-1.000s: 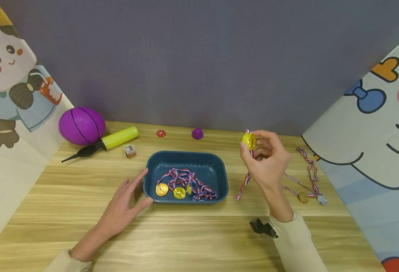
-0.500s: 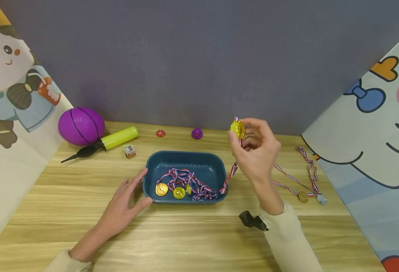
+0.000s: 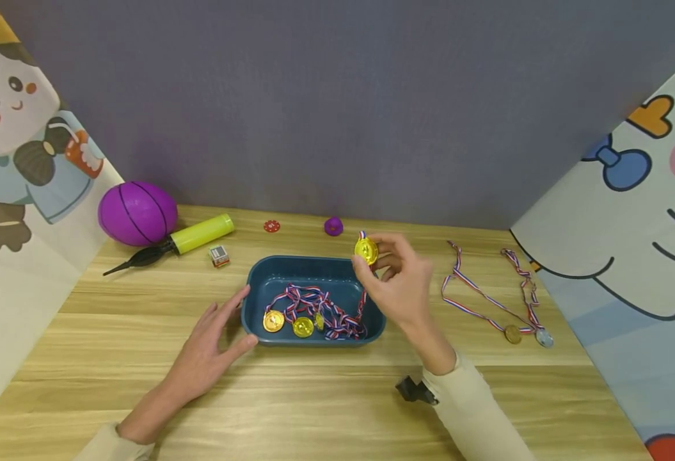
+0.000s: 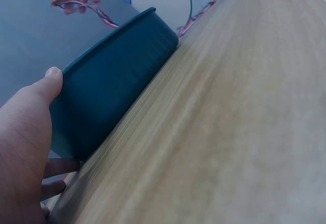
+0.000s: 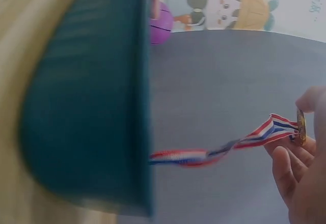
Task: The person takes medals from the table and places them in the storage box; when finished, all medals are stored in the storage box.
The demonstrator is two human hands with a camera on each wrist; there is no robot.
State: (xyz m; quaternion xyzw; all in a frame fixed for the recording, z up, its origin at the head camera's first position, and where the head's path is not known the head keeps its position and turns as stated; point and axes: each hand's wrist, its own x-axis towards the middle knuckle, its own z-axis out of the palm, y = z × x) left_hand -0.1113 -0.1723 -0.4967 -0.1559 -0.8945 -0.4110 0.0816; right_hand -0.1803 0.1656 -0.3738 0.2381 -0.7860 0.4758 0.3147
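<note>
My right hand (image 3: 403, 278) pinches a gold medal (image 3: 366, 251) between thumb and fingers, above the right end of a dark teal tub (image 3: 320, 261). Its striped ribbon (image 5: 188, 157) hangs down past the tub's rim. Inside the tub lie several gold-coloured medals (image 3: 303, 327) with tangled red, white and blue ribbons (image 3: 314, 298). At the tub's left end my left hand (image 3: 201, 358) rests with fingers spread, thumb and fingertips at the wall. The left wrist view shows its thumb (image 4: 53, 79) against the tub's side.
To the right lie a bronze-coloured medal (image 3: 512, 333) and a silver one (image 3: 544, 337) with ribbons. Along the back are a purple ball (image 3: 138, 213), a yellow-green hand pump (image 3: 203, 234), a small box (image 3: 219, 256), a red chip (image 3: 271, 226) and a small purple object (image 3: 333, 226).
My right hand has carried the gold medal leftward from the tub's right side to over its right end, and the ribbon now hangs into the tub. The left hand stays in place.
</note>
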